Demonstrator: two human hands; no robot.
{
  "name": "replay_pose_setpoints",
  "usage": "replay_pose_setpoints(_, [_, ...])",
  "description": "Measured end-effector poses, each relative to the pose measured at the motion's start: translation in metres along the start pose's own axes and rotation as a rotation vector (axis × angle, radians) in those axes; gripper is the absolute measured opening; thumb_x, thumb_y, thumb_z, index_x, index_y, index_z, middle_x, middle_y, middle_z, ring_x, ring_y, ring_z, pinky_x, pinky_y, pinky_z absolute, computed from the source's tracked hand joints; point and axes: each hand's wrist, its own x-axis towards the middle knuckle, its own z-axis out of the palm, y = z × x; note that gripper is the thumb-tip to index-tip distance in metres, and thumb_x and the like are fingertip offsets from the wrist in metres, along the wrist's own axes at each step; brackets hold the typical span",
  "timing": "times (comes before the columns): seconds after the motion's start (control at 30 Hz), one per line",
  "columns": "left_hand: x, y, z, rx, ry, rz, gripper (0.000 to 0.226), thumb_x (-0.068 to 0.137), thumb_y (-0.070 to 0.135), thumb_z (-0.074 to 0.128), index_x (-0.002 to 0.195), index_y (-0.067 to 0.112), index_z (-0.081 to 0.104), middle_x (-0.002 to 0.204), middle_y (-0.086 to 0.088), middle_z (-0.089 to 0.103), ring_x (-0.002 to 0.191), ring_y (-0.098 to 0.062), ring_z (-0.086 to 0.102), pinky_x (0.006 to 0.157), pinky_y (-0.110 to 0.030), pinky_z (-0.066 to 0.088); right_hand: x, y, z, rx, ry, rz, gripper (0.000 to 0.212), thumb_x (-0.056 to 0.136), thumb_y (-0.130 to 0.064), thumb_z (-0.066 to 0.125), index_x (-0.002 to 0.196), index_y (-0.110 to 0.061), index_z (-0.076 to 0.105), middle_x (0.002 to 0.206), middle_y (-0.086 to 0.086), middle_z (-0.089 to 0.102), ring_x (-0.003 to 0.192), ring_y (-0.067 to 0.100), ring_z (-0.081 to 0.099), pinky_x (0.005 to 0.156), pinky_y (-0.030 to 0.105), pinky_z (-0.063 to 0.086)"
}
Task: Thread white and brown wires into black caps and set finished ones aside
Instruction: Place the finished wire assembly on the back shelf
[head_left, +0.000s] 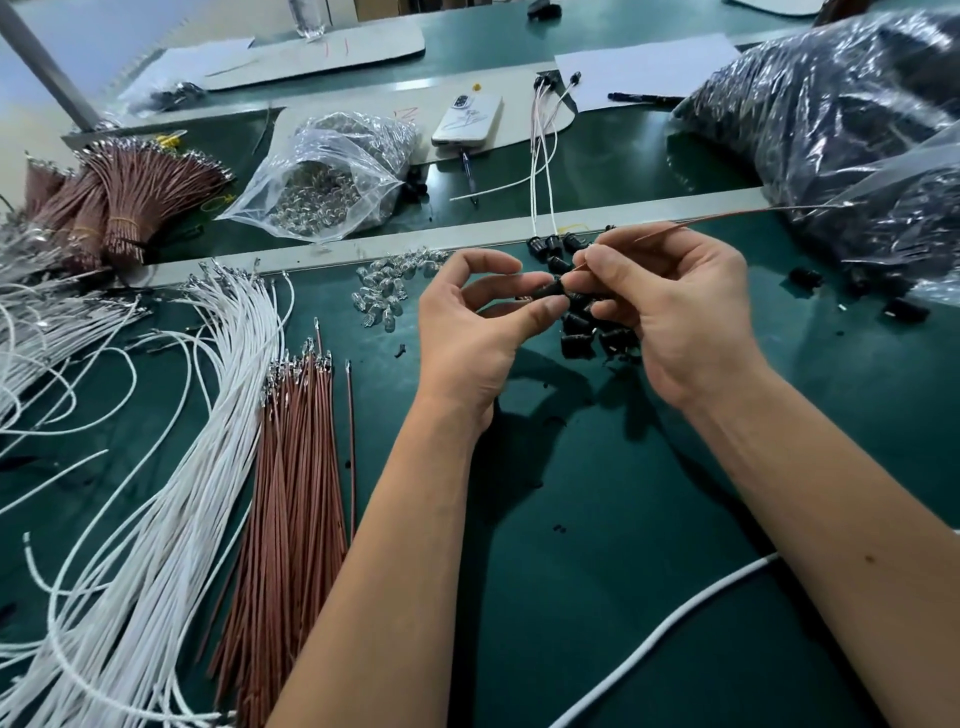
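Both hands are raised just above the green counter, meeting over a small heap of loose black caps.

Left hand: fingers curled, thumb and forefinger pinching one black cap at its sides. The cap sits at the point where the two hands meet.

Right hand: fingers curled, pinching a brown wire close to its near end. The near end is at the held cap; whether it is inside the cap cannot be told, fingers cover the junction. The rest of the wire runs up and to the right, past the hand, toward the dark plastic bag at the right edge.

White wires lie in a long loose sheaf on the counter at left. A flat bundle of brown wires lies just beside them, to their right, terminal ends pointing away from the person.

Small clear bulbs are scattered near the left hand. A clear bag of the same bulbs lies farther back.

Finished pieces, white leads in black caps, lie beyond the metal strip, behind the hands. A white phone rests on a card farther back. Tied brown wire bundles stand at far left.
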Motion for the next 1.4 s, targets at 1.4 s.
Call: replay_pose_setpoints(1.4, [-0.002,-0.003,0.004,0.224,0.025,0.210,0.030,0.066,-0.006,0.088,0.085,0.007,0.068,0.083,-0.006,0.077,0.080,-0.019,0.076,0.077,-0.032,0.061,0.006,0.010,-0.008,-0.192,-0.015,-0.047,0.014,0.082,-0.021,0.085,0.073,-0.024,0.074,0.067,0.001,0.073,0.043,0.011,0.046,0.040,0.020,0.034])
